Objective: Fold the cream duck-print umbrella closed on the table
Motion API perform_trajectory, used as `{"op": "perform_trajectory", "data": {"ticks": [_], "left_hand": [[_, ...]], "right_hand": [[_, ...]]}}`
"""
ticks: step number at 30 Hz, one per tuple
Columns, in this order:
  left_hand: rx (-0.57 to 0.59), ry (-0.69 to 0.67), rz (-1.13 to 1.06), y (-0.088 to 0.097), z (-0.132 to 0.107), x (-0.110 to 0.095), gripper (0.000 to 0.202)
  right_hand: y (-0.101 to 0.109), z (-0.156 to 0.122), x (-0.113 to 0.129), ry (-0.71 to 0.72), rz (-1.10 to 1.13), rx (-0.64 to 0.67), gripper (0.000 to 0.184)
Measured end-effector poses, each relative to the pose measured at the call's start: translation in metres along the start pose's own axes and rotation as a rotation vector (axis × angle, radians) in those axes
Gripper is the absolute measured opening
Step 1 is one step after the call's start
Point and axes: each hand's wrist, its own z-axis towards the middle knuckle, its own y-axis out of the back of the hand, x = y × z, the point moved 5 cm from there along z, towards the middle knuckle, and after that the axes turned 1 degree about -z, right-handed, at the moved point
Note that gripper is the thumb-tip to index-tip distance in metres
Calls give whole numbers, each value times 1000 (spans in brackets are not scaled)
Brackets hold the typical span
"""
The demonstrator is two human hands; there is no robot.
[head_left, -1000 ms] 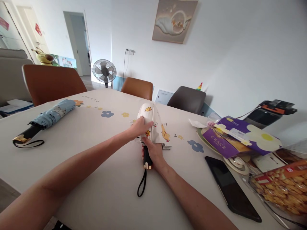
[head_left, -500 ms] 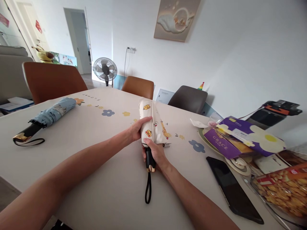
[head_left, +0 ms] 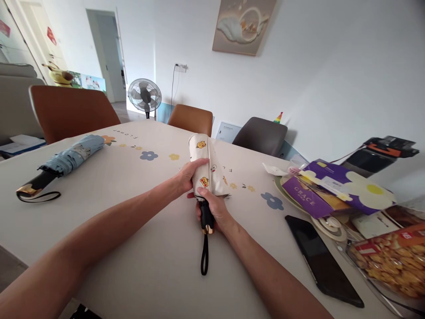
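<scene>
Folded cream umbrella (head_left: pixel 203 166) with cartoon print, held just above the middle of the table (head_left: pixel 142 248), tip pointing away. Left hand (head_left: pixel 189 175) closed around the bunched canopy; right hand (head_left: pixel 214 208) closed around the black handle (head_left: pixel 206 218), wrist strap (head_left: pixel 203 254) dangling onto the table. A blue umbrella (head_left: pixel 64 161) lies well apart at left; a dark phone (head_left: pixel 318 259) and purple box (head_left: pixel 332 190) at right.

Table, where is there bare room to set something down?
Bare cloth lies between the blue umbrella and the white umbrella, and between the right hand and the phone. The right end is crowded: purple box, snack tray.
</scene>
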Motion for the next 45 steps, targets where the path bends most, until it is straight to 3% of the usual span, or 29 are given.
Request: {"op": "perform_trajectory", "data": {"ticks": [6,18,24,32,40,43,45], "left_hand": [[21,41,54,4,2,5,41],[51,-39,167,11,8,1,47],[-64,-97,318,12,5,-5,48],[-395,-443,813,5,-11,-36,60],[-248,-820,1310,-40,-37,-23,54],[-194,-949,1469,-47,-40,-19,42],[-191,-954,1518,-45,-38,-19,35]], "right_hand": [[3,3,-2,147,38,-75,32],[3,-2,1,63,20,-158,26],[3,-1,1,72,39,-186,26],[5,5,0,147,137,-207,27],[3,-1,5,128,71,-174,27],[3,-1,4,143,51,-159,27],[3,0,3,152,53,-167,27]]}}
